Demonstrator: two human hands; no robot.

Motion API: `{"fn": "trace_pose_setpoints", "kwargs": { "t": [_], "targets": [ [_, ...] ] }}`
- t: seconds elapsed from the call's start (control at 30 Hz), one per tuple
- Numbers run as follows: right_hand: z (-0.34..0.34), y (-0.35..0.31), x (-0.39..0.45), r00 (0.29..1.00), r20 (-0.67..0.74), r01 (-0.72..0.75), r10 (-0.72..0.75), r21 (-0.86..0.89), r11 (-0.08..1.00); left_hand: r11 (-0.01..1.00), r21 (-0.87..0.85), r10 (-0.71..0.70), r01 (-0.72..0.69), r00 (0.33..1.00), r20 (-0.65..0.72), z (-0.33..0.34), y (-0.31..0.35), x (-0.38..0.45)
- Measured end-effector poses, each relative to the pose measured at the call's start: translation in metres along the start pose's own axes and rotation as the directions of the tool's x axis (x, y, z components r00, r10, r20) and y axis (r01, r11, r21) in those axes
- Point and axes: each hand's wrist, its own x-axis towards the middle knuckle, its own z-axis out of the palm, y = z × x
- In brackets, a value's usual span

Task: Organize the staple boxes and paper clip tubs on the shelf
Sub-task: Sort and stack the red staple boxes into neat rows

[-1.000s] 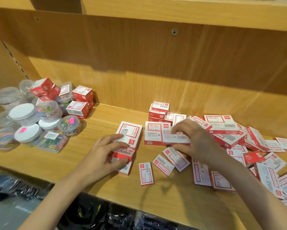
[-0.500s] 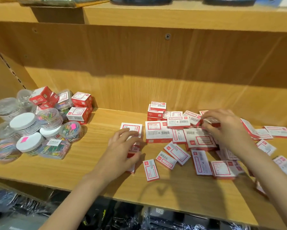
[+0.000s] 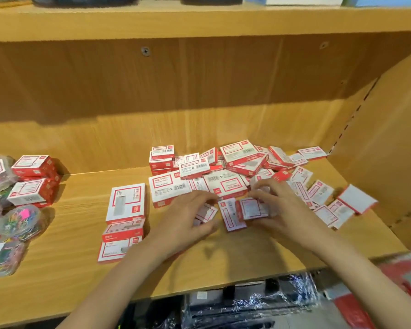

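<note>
Red-and-white staple boxes (image 3: pixel 237 160) lie in a loose heap at the back middle of the wooden shelf (image 3: pixel 223 262), and more are scattered to the right. In front of the heap my left hand (image 3: pixel 187 224) curls its fingers round a small staple box (image 3: pixel 205 213). My right hand (image 3: pixel 282 210) pinches another small staple box (image 3: pixel 250 207), which touches a third flat one (image 3: pixel 230 216) between my hands. Larger boxes (image 3: pixel 126 205) sit in a short row to the left. Clear paper clip tubs (image 3: pixel 19 222) with coloured clips crowd the left edge.
Two staple boxes (image 3: pixel 32 179) stand stacked beside the tubs at the back left. The shelf's side wall (image 3: pixel 385 150) closes the right end and an upper shelf board (image 3: pixel 199 22) hangs overhead. Plastic-wrapped goods (image 3: pixel 247 305) lie below the front edge.
The view has swung right. My left hand left the larger boxes and moved right to the small boxes. My right hand came forward from the heap to meet it.
</note>
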Motion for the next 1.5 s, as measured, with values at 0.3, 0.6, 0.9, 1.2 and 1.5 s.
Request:
{"fn": "trace_pose_setpoints", "kwargs": {
  "t": [0.3,0.6,0.9,1.2,1.5],
  "targets": [
    [-0.003,-0.002,0.011,0.989,-0.116,-0.051,0.089,0.298,0.953,0.999,-0.048,-0.004,0.003,0.999,-0.033,0.015,0.016,0.022],
    [-0.017,0.023,0.029,0.998,0.039,-0.037,0.04,-0.07,0.997,0.962,-0.255,-0.123,0.097,0.988,-0.088,0.014,0.016,0.023],
    [-0.027,-0.032,0.074,1.0,0.004,-0.009,0.008,0.526,0.851,0.735,-0.65,-0.491,0.195,0.814,-0.31,-0.029,-0.006,0.002],
    [0.035,-0.139,0.149,0.966,0.162,0.06,-0.199,0.612,0.788,0.756,-0.493,-0.651,0.431,0.408,-0.641,-0.091,-0.067,-0.11],
    [0.111,-0.267,0.205,0.953,0.043,0.202,-0.298,0.645,0.737,0.715,-0.377,-0.595,0.588,0.229,-0.771,-0.116,-0.119,-0.168]
  ]
}}
